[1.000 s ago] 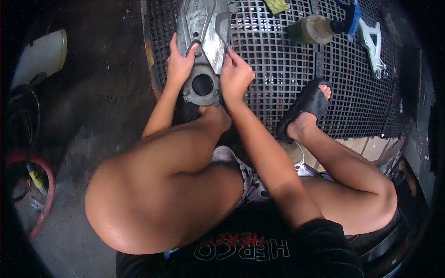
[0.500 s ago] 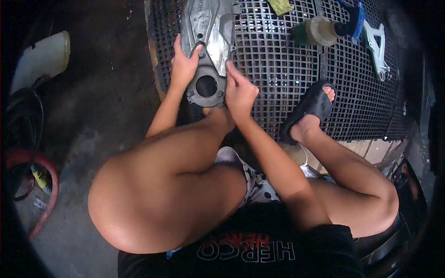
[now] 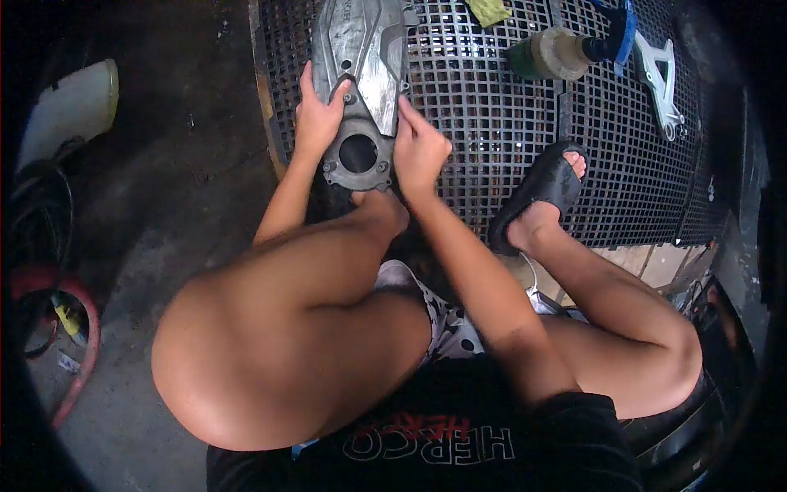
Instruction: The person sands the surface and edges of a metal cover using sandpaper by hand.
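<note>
A grey metal engine cover (image 3: 379, 90), with raised lettering and a round hole at its near end, lies lengthwise over the black grating with that end close to my foot. My left hand (image 3: 318, 119) grips its left edge, thumb lying on top beside a small bolt hole. Against the cover's right edge, my right hand (image 3: 423, 152) is closed, with the index fingertip touching the metal and the other fingers curled under. Whatever those curled fingers may hold is hidden.
On the black grating (image 3: 475, 123) are a bottle of greenish liquid (image 3: 545, 56), a yellow cloth (image 3: 489, 10), a blue-handled tool (image 3: 626, 37) and a silver bracket (image 3: 660, 86). My sandalled foot (image 3: 549, 193) rests on it. A red hose (image 3: 88, 316) lies at left.
My right hand has slid a little farther up along the cover's right edge. My left hand keeps its grip. The whole view has shifted slightly.
</note>
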Tool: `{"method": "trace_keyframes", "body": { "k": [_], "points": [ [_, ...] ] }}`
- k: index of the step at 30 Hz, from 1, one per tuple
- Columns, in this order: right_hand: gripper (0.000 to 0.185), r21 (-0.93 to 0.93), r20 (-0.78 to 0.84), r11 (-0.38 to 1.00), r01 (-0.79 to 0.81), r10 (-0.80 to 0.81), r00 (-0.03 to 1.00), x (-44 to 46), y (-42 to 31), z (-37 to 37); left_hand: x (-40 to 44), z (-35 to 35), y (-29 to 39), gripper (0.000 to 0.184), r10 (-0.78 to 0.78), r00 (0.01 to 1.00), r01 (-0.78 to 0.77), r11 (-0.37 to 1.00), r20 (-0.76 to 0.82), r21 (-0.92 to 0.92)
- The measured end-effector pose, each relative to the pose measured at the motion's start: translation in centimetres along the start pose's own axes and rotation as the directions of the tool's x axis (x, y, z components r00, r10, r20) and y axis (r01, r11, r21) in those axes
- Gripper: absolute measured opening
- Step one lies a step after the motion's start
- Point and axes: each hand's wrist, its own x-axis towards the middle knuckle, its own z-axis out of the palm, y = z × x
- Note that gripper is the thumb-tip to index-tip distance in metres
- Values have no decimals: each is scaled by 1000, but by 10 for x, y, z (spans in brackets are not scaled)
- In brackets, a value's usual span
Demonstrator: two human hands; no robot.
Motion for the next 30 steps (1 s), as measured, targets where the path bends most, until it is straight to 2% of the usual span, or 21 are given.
{"method": "trace_keyframes", "body": {
  "k": [1,3,5,7,9,10,11,13,14,15,17,18,19,21,22,25,26,29,30],
  "points": [
    [26,-12,-11,999,-53,53,999,4,-1,4,-2,0,2,90,-7,1000,7,1000,0,4],
    [26,23,-41,998,-58,59,997,-3,-2,3,0,0,-2,89,2,1000,-2,1000,-1,-12],
    [27,12,26,997,73,-73,997,-15,-2,-11,0,-4,8,88,-9,1000,9,1000,-8,2],
    [29,65,0,994,92,-92,996,-18,1,-9,-1,-2,6,88,20,1000,-21,1000,-15,-23],
    [30,39,19,998,-52,51,998,-9,4,-7,-2,-1,8,88,-17,1000,17,999,4,-35],
    [30,117,18,987,-110,108,994,-1,3,-6,-2,-2,11,88,-27,1000,27,999,10,-47],
    [30,119,17,986,-115,114,993,3,3,-8,-3,-5,14,88,-38,999,39,998,20,-53],
    [27,34,-52,994,101,-99,994,7,6,-14,-2,-6,9,89,-24,1000,24,999,15,-27],
    [25,2,-57,993,117,-117,992,4,6,-16,-2,-5,7,89,-10,1000,10,1000,5,-13],
    [25,-5,-55,993,121,-121,991,-1,7,-17,-2,-2,7,89,5,1000,-5,1000,-9,-3],
    [20,104,-7,994,-26,27,1000,-15,10,-10,-3,-2,8,89,-12,1000,12,1000,-1,-2],
    [20,91,-25,995,-40,42,999,-15,7,-8,-2,-4,10,89,-25,1000,25,1000,6,8],
    [20,96,-23,995,-34,36,999,-8,8,-5,2,-5,13,89,-24,1000,24,1000,-2,7],
    [20,-57,-62,997,61,-64,996,6,12,1,-3,-5,12,89,-17,1000,16,1000,6,19],
    [19,-75,-56,994,77,-81,995,13,14,3,-2,-3,5,89,24,1000,-24,1000,-8,-7],
    [18,-39,-41,997,65,-66,997,5,10,-1,-1,-2,4,90,-28,1000,28,999,10,24],
    [18,-49,0,996,75,-75,997,-3,8,-8,-1,-3,5,90,-11,1000,11,999,5,39],
    [18,12,-10,994,105,-105,994,-3,14,-8,0,-2,5,91,25,1000,-25,1000,-10,6],
    [18,19,-25,993,118,-117,993,6,12,-7,-2,-5,10,92,-11,1000,11,1000,16,2]
  ]
}}
